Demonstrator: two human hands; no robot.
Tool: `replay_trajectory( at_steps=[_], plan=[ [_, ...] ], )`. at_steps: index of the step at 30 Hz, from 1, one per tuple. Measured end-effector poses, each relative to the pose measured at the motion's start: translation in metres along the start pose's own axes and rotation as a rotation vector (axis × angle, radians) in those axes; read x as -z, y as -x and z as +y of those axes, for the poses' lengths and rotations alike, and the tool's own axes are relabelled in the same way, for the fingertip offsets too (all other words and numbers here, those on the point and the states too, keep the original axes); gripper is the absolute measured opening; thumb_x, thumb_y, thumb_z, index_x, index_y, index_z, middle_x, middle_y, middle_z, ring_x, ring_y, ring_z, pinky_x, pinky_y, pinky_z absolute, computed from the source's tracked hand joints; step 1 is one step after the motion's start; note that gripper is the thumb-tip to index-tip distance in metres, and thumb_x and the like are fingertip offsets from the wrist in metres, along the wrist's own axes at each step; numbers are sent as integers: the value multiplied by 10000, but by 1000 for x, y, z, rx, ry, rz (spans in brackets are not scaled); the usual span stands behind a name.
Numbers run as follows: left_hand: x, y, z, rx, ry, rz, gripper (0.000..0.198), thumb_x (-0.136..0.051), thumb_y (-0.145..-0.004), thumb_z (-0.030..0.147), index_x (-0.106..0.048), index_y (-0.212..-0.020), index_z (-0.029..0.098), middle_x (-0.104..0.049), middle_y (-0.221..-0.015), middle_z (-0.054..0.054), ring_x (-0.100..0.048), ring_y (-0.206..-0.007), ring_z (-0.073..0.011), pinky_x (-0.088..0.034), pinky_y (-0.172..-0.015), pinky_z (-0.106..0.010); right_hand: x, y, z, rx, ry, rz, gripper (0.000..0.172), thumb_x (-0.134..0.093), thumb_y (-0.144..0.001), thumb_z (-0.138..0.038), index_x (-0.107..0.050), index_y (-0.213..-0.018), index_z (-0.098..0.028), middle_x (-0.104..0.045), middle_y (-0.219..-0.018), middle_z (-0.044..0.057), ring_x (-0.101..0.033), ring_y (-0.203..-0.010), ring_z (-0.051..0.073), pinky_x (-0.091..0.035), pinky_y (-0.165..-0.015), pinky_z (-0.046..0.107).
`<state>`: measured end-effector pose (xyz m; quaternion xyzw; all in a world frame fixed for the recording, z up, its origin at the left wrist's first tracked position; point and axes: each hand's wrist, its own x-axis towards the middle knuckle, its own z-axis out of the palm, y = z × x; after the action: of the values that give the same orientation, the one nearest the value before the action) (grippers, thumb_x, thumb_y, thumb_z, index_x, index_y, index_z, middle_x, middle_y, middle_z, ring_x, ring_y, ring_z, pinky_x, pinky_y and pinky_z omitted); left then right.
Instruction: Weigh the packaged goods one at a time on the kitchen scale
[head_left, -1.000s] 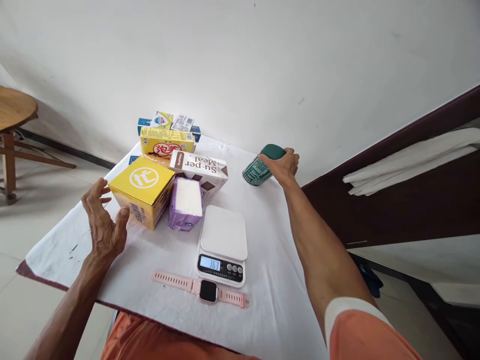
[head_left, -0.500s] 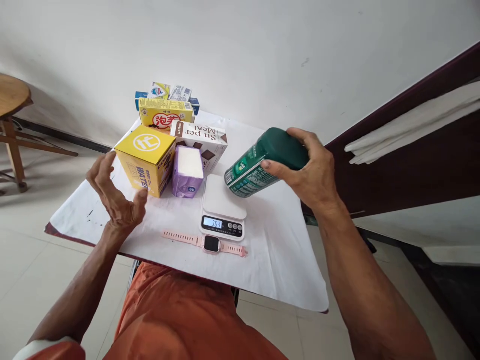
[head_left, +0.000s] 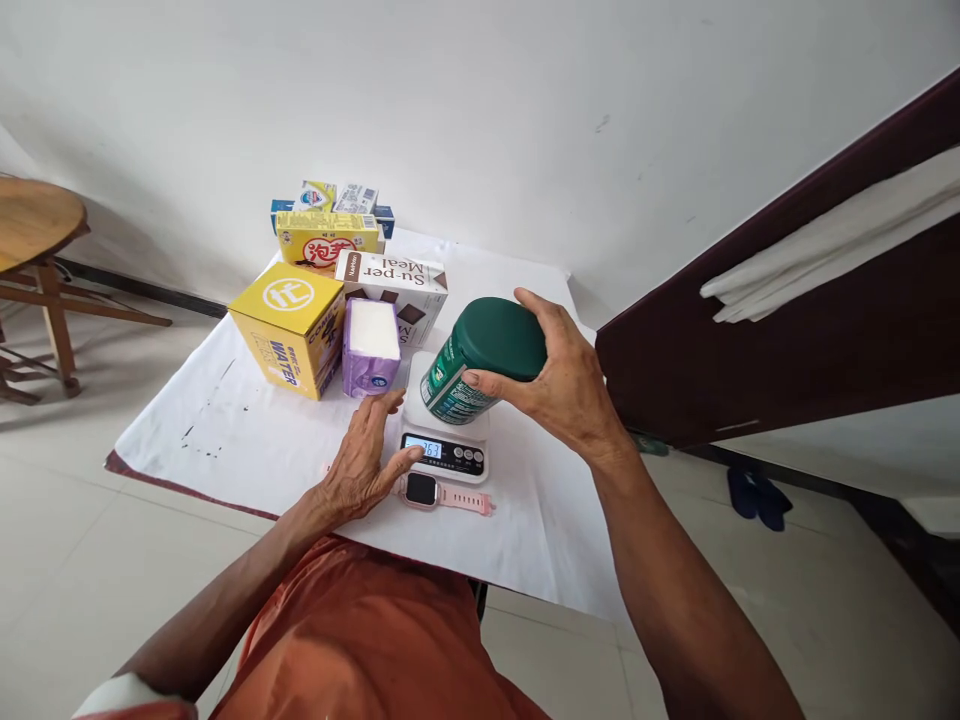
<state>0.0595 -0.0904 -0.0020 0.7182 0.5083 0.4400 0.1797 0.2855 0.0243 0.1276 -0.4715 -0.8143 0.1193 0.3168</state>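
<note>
My right hand (head_left: 559, 385) grips a green canister (head_left: 480, 355) with a dark green lid, thumb on the near side and fingers behind. The canister stands over the platform of a white digital scale (head_left: 409, 410), close to upright; whether its base bears fully on the platform I cannot tell. The scale's lit display reads about 363, with my left thumb partly over it. My left hand (head_left: 364, 465) is open at the scale's left side, nothing in it. Just in front lies a pink smartwatch (head_left: 421, 489), its left strap mostly hidden by that hand.
Behind my left hand stand a purple tissue pack (head_left: 367, 370), a yellow box (head_left: 289, 330) and a white "Su-per Meal" carton (head_left: 409, 285). Farther back is a yellow snack box (head_left: 322, 240) among several small boxes. A wooden stool (head_left: 37, 225) is at left; dark slippers (head_left: 757, 498) lie on the floor.
The canister has come left and tipped closer to upright over the scale in my right hand. My left hand has moved from beside the yellow box rightward to the scale's edge.
</note>
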Motion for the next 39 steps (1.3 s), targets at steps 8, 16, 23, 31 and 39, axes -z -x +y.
replay_trajectory(
  at_steps=[8,16,23,31,39],
  plan=[
    [11,-12,10,-33,-25,111,702,-620,-1012,528,-334,-1584,236,-617,-1345,-168,-645,-1224,-312,-566,-999,-507,-15,24,28,-245,-396,296,850,-228,-960,-867,-572,-1438,-254,-643,-1428,175,-681,-1220,315,-601,-867,460],
    [-36,-84,41,-150,-89,248,1197,-794,-851,634,-26,-1672,224,-388,-1614,-282,-404,-1529,-452,-412,-1203,-681,-82,46,79,-484,-484,434,608,-407,-945,-785,-607,-967,-212,-704,-951,77,-699,-819,213,-522,-642,320],
    [-66,-112,37,-52,22,345,1350,-938,-692,600,-62,-1645,220,-414,-1570,-297,-461,-1483,-478,-438,-1181,-693,-80,52,80,-467,-384,325,466,-413,-982,-656,-578,-860,-237,-694,-822,51,-658,-700,219,-512,-680,372],
    [12,-42,73,-164,-2,409,1167,-913,-718,529,-236,-1633,271,-525,-1483,-185,-590,-1366,-365,-536,-1138,-591,-83,52,84,-466,-355,313,440,-425,-983,-621,-586,-846,-235,-705,-801,49,-678,-724,225,-519,-737,375],
    [77,25,28,72,-362,561,1182,-980,-593,458,-373,-1582,232,-543,-1479,-176,-614,-1342,-374,-567,-1084,-546,-87,50,91,-467,-348,294,431,-485,-942,-643,-599,-839,-240,-691,-736,38,-688,-710,233,-523,-796,406]
  ],
)
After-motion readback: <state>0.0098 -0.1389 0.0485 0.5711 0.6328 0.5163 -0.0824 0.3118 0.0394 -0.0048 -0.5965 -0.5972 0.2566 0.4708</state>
